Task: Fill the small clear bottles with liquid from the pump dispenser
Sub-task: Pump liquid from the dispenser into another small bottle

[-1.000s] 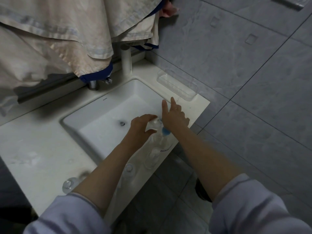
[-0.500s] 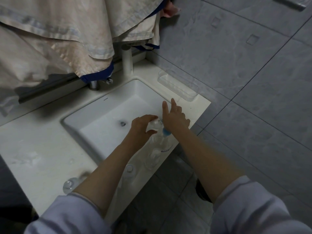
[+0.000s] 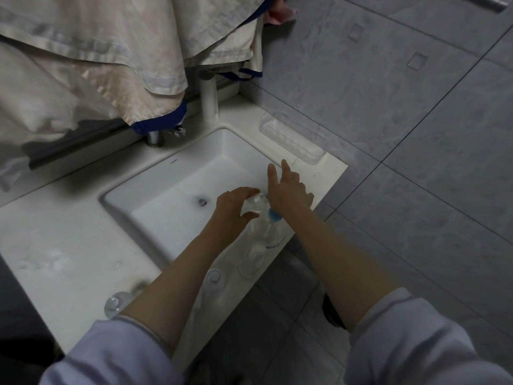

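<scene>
A clear pump dispenser (image 3: pixel 270 234) with a blue collar stands on the front rim of the white counter, right of the sink. My right hand (image 3: pixel 288 191) presses on its pump head, index and middle fingers held straight out. My left hand (image 3: pixel 236 208) grips a small clear bottle (image 3: pixel 254 204) held against the pump's spout. More small clear bottles stand along the counter's front edge: one (image 3: pixel 251 263) just before the dispenser, one (image 3: pixel 213 279) beside my left forearm, one (image 3: pixel 115 302) at the far left.
The white sink basin (image 3: pixel 172 190) with its drain lies left of my hands. A clear plastic tray (image 3: pixel 291 140) sits at the counter's back right by the grey tiled wall. Beige cloth hangs over the tap (image 3: pixel 154 137). Grey floor tiles lie below the counter's edge.
Both hands stay at the pump and the small bottle; no clear movement shows between the frames.
</scene>
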